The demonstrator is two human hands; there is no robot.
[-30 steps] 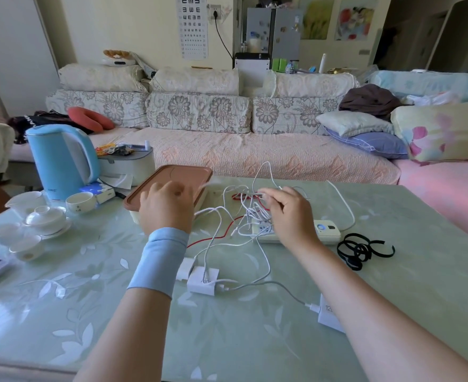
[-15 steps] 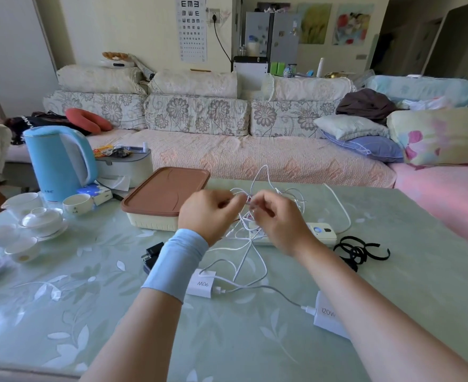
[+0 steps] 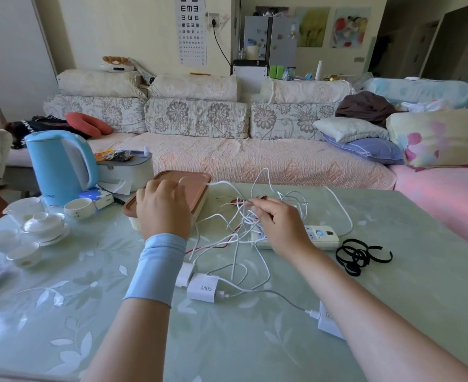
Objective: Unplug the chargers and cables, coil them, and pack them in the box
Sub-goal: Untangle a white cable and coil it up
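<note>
Tangle of thin white cables (image 3: 235,224), one red strand (image 3: 213,247) through it, sprawls at the frame's centre over a cream power strip (image 3: 321,237), with white chargers (image 3: 202,288) lying below it. The right hand (image 3: 279,224) pinches a bunch of strands just right of centre, and the left hand (image 3: 164,208), fingers curled, holds one strand above the brown-lidded box (image 3: 197,183) left of centre. Everything sits on a pale green glass table (image 3: 227,340), blue kettle (image 3: 59,166) at left, floral sofa (image 3: 199,119) across the upper frame.
</note>
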